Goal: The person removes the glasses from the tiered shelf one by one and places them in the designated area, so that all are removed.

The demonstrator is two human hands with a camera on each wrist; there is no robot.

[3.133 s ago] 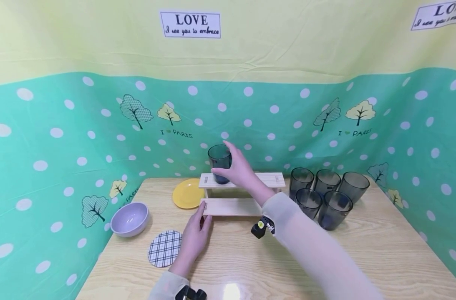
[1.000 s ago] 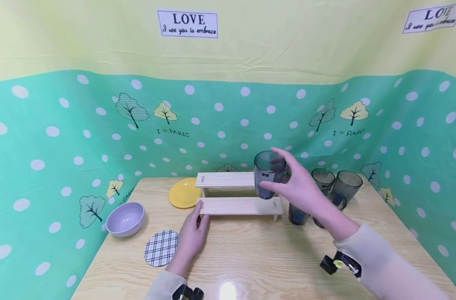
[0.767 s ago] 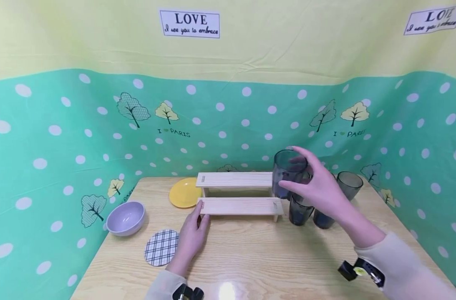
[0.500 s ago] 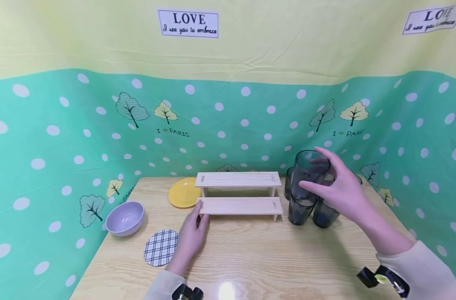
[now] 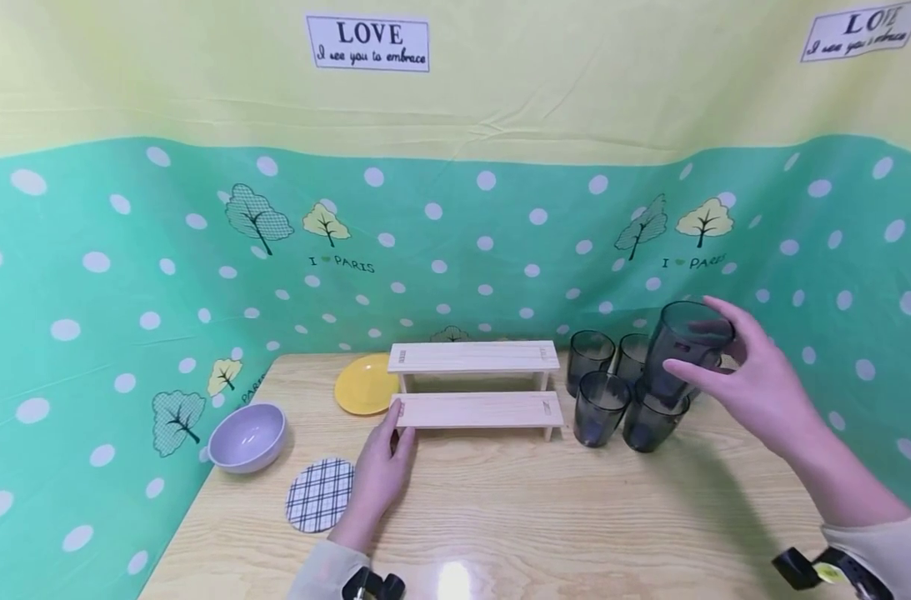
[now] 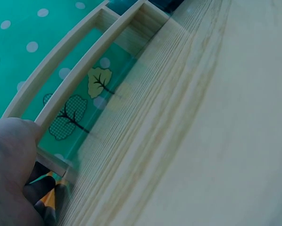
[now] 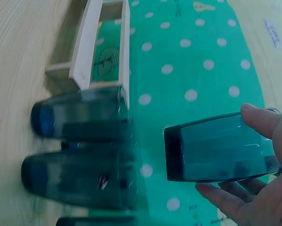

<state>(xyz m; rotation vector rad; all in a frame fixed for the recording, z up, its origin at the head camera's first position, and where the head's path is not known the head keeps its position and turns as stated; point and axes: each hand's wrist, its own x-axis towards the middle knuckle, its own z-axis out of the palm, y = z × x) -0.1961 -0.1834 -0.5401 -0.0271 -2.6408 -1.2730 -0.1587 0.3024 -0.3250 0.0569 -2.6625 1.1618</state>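
My right hand (image 5: pixel 763 392) holds a dark tinted glass tumbler (image 5: pixel 683 342) between thumb and fingers, raised above the other tumblers. In the right wrist view this tumbler (image 7: pixel 216 148) appears sideways, its thick base pointing away from the palm. Several matching tumblers, such as the front-left one (image 5: pixel 601 410), stand upright at the right of the table; the lifted tumbler and hand partly cover the rear ones. My left hand (image 5: pixel 380 471) grips the left end of a two-tier wooden rack (image 5: pixel 478 410). In the left wrist view the thumb lies on the rack's frame (image 6: pixel 79 84).
A yellow plate (image 5: pixel 365 385) lies left of the rack. Farther left are a lilac bowl (image 5: pixel 247 437) and a round checked coaster (image 5: pixel 320 496). A green and yellow printed cloth (image 5: pixel 485 242) hangs round the back and sides of the wooden table (image 5: pixel 538 508).
The right hand has taken the tumbler off the rack's upper shelf and carried it right, over the group of tumblers. The left hand keeps its place at the rack's end.
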